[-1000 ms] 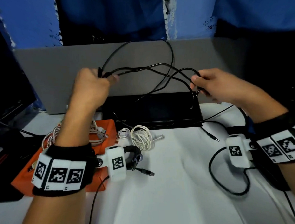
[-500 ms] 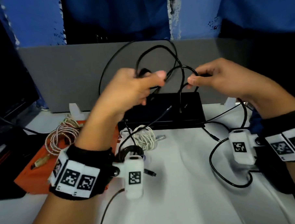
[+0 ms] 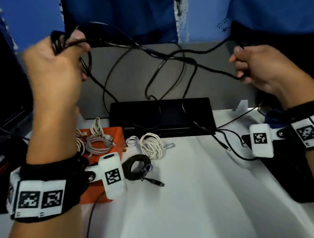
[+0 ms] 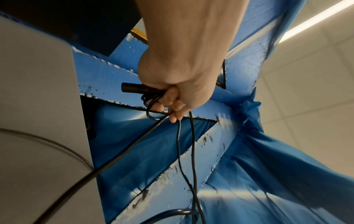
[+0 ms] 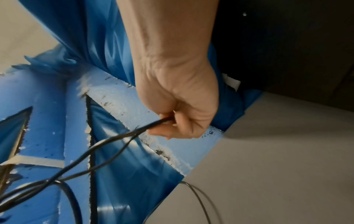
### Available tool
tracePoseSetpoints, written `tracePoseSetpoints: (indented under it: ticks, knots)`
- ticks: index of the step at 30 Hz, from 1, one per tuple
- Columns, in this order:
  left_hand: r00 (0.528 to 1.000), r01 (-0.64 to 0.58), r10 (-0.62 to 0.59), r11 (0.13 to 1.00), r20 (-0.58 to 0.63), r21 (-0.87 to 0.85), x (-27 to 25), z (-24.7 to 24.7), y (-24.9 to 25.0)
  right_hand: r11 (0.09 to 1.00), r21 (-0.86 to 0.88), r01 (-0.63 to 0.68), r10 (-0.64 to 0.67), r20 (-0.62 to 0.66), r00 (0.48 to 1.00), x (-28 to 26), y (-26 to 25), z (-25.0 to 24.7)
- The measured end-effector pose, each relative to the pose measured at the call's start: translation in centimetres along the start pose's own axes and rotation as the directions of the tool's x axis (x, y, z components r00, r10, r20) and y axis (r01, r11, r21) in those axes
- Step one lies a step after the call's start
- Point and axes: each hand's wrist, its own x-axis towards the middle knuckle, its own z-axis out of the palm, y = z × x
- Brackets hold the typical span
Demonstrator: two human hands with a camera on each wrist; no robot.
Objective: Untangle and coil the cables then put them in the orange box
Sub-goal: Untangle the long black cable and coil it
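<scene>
A tangle of thin black cables [image 3: 168,57] hangs in the air between my two raised hands, with loops drooping toward the table. My left hand [image 3: 54,58] grips several strands and a black plug [image 4: 138,87] high at the left. My right hand [image 3: 254,66] pinches a strand [image 5: 153,124] at the right. The orange box [image 3: 115,136] sits on the table at the left, holding coiled grey and braided cables [image 3: 98,144]. A coiled white cable [image 3: 152,144] and a coiled black cable [image 3: 136,166] lie just right of the box.
A black flat device [image 3: 161,116] lies at the back of the white table [image 3: 192,198] against a grey partition [image 3: 133,80]. Another black cable [image 3: 231,148] trails at the right beside a dark object [image 3: 290,176]. A blue wall stands behind.
My hands have pulled apart: the left swung up and to the left, the right moved right. The black cables are now stretched between them, with the loops opened wider.
</scene>
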Motion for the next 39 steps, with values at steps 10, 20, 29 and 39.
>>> tracePoseSetpoints:
  ticks: [10,20,29,39]
  knots:
    - [0.901,0.206,-0.197,0.978,0.387,0.019,-3.1,5.0,-0.8,0.947,0.090,-0.307,0.215,0.533,0.819,-3.8,-0.7,4.2]
    - [0.791,0.367,-0.292,0.930,0.537,-0.034,-1.5,2.9,-1.1,0.993,-0.103,0.062,0.004,0.544,0.839,-4.9,-3.9,1.1]
    - [0.793,0.301,-0.105,0.924,0.600,-0.236,-5.6,5.7,2.3,0.934,-0.271,0.233,-0.060,0.523,0.850,-5.3,-7.1,1.7]
    - [0.867,-0.104,0.069,0.994,0.493,0.044,-8.3,8.8,0.9,0.939,-0.240,0.245,-0.097,0.499,0.861,-6.2,-7.1,6.0]
